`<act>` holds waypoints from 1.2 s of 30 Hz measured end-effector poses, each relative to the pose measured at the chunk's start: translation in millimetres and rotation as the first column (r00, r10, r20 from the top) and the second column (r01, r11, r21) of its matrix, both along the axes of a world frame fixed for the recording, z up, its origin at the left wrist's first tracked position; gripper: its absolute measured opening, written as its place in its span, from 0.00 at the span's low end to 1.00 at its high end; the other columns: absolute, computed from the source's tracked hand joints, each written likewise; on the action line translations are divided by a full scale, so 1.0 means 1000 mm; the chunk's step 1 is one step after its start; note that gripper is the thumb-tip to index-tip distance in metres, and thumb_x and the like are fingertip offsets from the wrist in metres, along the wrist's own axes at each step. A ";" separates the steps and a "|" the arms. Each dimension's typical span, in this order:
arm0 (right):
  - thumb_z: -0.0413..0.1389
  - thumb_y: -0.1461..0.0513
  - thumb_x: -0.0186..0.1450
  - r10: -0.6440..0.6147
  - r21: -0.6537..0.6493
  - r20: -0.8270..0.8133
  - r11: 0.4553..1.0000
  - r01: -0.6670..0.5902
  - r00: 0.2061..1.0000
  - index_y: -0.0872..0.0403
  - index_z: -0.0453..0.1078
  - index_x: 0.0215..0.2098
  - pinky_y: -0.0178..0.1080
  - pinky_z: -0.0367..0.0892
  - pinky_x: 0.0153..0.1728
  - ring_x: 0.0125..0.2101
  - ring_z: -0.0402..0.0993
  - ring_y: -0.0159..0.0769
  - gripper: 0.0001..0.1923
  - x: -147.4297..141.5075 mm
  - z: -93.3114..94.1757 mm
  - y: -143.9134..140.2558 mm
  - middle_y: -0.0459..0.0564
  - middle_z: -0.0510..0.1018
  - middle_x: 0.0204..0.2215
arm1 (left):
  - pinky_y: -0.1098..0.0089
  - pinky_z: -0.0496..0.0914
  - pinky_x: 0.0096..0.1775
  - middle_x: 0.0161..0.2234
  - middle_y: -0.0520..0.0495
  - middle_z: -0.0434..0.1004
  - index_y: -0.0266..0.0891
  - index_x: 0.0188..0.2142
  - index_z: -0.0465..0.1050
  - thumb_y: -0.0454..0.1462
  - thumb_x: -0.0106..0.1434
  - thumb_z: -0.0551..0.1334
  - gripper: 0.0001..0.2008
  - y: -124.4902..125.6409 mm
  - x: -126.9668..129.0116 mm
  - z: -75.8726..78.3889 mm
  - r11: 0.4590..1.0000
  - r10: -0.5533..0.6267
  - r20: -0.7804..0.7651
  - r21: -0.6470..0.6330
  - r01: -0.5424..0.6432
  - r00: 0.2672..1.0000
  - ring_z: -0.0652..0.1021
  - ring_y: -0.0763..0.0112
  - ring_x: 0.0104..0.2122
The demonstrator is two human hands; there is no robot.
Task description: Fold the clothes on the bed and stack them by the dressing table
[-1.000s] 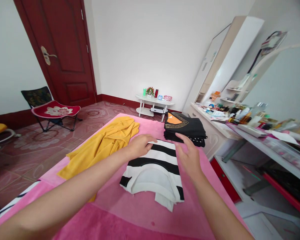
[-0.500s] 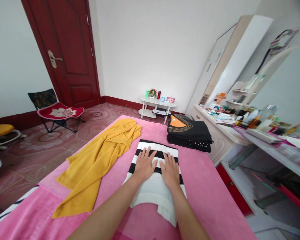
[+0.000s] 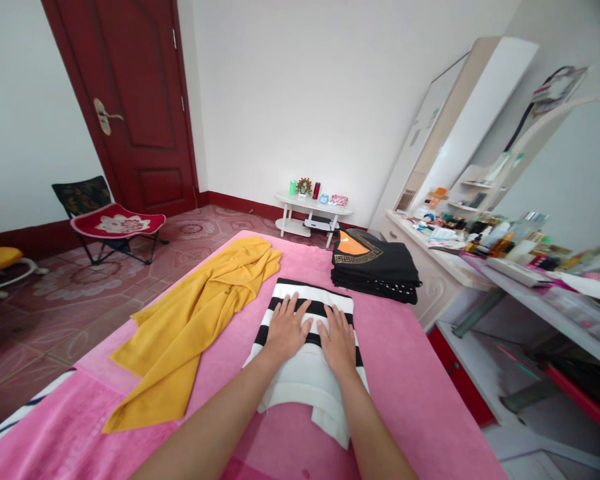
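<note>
My left grip (image 3: pixel 286 331) and right grip (image 3: pixel 339 339), both spread wide, clasping nothing, have moved onto the striped top (image 3: pixel 304 375) beneath them; its layers now seem pressed flat.

Seen from here: person's left forearm (image 3: pixel 215 417) and right forearm (image 3: pixel 369 420) bare, reaching forward, converging. Left hand (image 3: pixel 285 332) flat, palm down, fingers (image 3: pixel 291 304) fanned, pointing ahead. Right hand (image 3: pixel 339 339) same pose, side by side. Thumbs (image 3: pixel 307 326) turned inward, near each other, small gap between.
</note>
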State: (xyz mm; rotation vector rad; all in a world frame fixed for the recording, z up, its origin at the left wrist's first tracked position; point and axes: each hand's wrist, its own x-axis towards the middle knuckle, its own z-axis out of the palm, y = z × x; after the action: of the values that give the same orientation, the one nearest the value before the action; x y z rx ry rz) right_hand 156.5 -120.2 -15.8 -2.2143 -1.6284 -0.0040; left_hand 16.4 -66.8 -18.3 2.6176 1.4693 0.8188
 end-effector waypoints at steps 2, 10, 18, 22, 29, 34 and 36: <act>0.37 0.51 0.69 0.000 0.004 0.002 1.000 0.000 1.000 0.47 0.49 0.65 0.49 0.45 0.60 0.64 0.41 0.40 0.28 0.000 0.000 0.000 0.45 0.49 0.66 | 0.53 0.54 0.59 0.65 0.48 0.50 0.49 0.62 0.54 0.47 0.68 0.48 0.24 0.000 0.000 0.000 1.000 0.000 -0.001 0.004 0.000 1.000 0.55 0.56 0.63; 0.38 0.51 0.69 0.018 0.049 -0.018 0.999 -0.017 1.000 0.47 0.51 0.64 0.49 0.45 0.60 0.64 0.43 0.41 0.27 0.001 -0.001 0.000 0.46 0.50 0.65 | 0.53 0.53 0.60 0.64 0.48 0.51 0.49 0.62 0.55 0.46 0.68 0.48 0.24 -0.001 -0.001 0.004 1.000 -0.009 0.018 -0.023 0.009 1.000 0.54 0.56 0.63; 0.42 0.55 0.67 0.089 0.237 -0.107 0.970 -0.061 0.990 0.54 0.61 0.59 0.43 0.50 0.59 0.60 0.55 0.39 0.25 0.010 -0.006 0.001 0.51 0.62 0.60 | 0.53 0.51 0.60 0.65 0.49 0.49 0.49 0.62 0.54 0.47 0.68 0.48 0.24 0.000 -0.001 0.006 0.998 -0.009 0.027 -0.054 0.011 1.000 0.53 0.56 0.63; 0.42 0.57 0.66 0.029 0.290 -0.131 0.957 0.010 0.991 0.61 0.64 0.55 0.41 0.53 0.57 0.56 0.61 0.41 0.24 0.013 -0.008 -0.004 0.57 0.68 0.55 | 0.53 0.50 0.60 0.66 0.48 0.47 0.49 0.63 0.52 0.48 0.68 0.47 0.25 0.000 -0.006 0.006 0.995 -0.047 -0.005 -0.086 0.046 0.999 0.51 0.56 0.64; 0.48 0.45 0.61 -0.355 0.066 -0.099 0.930 0.362 0.930 0.65 0.55 0.60 0.49 0.59 0.48 0.52 0.64 0.56 0.39 0.009 0.001 -0.024 0.67 0.68 0.53 | 0.55 0.49 0.60 0.66 0.47 0.46 0.50 0.64 0.48 0.52 0.66 0.48 0.29 -0.014 -0.055 -0.001 0.978 -0.150 -0.071 -0.153 0.138 0.986 0.51 0.58 0.64; 0.47 0.42 0.60 -0.399 0.005 -0.094 0.916 0.401 0.912 0.64 0.54 0.60 0.52 0.61 0.45 0.50 0.65 0.59 0.41 0.007 0.009 -0.031 0.68 0.70 0.51 | 0.57 0.59 0.55 0.59 0.41 0.62 0.42 0.61 0.57 0.50 0.64 0.54 0.29 -0.036 -0.086 -0.003 0.989 0.085 0.022 -0.122 -0.082 0.996 0.63 0.56 0.57; 0.47 0.42 0.60 -0.407 0.011 -0.098 0.912 0.410 0.908 0.63 0.54 0.60 0.52 0.61 0.44 0.50 0.66 0.59 0.41 0.005 0.010 -0.033 0.68 0.70 0.51 | 0.58 0.62 0.52 0.52 0.39 0.69 0.39 0.59 0.59 0.47 0.63 0.57 0.28 -0.043 -0.090 -0.002 0.978 0.168 0.064 -0.137 -0.158 0.984 0.69 0.55 0.51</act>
State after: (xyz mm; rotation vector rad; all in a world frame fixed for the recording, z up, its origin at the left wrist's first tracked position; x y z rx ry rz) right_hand 161.6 -152.8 -5.5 -2.4487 -1.0809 -0.0397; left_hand -73.9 -109.8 -20.4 2.3709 1.6737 0.7944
